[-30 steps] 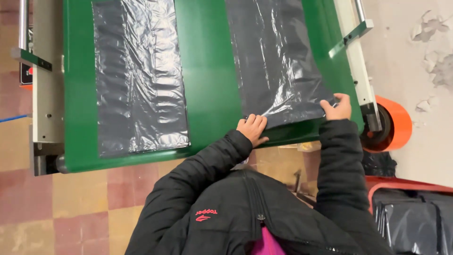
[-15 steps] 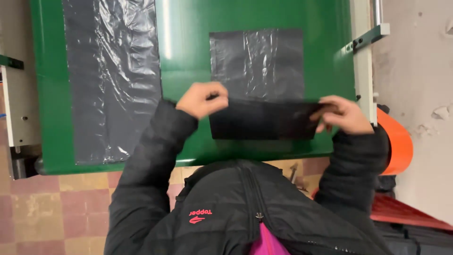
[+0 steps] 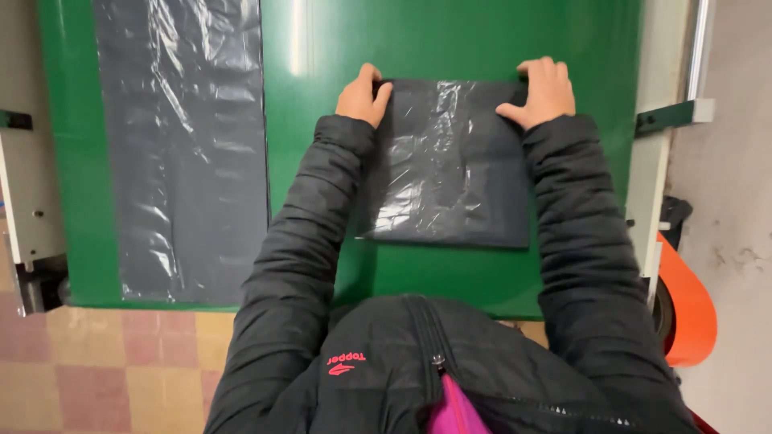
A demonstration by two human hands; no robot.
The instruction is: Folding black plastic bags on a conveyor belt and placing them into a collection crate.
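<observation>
A folded dark grey plastic bag [image 3: 450, 165] lies flat on the green table [image 3: 322, 120], right in front of the person. The left hand [image 3: 363, 95] presses on the bag's far left corner, fingers bent down on the edge. The right hand [image 3: 541, 90] lies on the far right corner, fingers close together. A long grey plastic sheet [image 3: 189, 149] lies flat to the left, apart from the bag. An orange roll [image 3: 690, 309] sits low at the right.

Glossy, crinkled grey plastic bag [image 3: 450, 169] — on a smooth, satiny green table [image 3: 322, 120].
</observation>
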